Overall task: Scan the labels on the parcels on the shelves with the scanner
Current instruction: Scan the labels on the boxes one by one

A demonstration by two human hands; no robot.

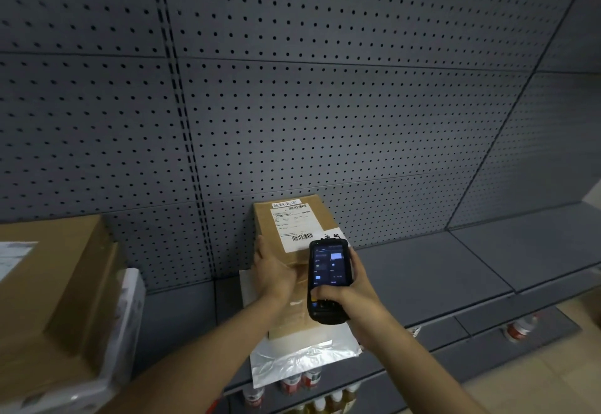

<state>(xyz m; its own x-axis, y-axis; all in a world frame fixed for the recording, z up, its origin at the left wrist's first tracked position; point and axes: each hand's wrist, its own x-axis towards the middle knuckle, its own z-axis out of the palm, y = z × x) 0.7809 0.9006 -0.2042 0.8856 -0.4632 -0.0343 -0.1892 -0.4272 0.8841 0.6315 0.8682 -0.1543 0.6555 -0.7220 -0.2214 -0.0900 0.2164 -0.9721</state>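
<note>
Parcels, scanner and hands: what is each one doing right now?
Scanner: screen lit, gripped by the right hand, above the brown box.
Brown box: lying on a white plastic parcel, label facing up.
Left hand: resting on the brown box's left side.
Big box: sitting at the left, untouched.
Shelf: holding the parcels.

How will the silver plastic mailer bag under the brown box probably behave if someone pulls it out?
The silver mailer bag looks thin and wrinkled, so it is likely floppy. Its glossy film probably slides easily. The cardboard box rests on it, under the left hand, so pulling may drag or tip that box.
</note>
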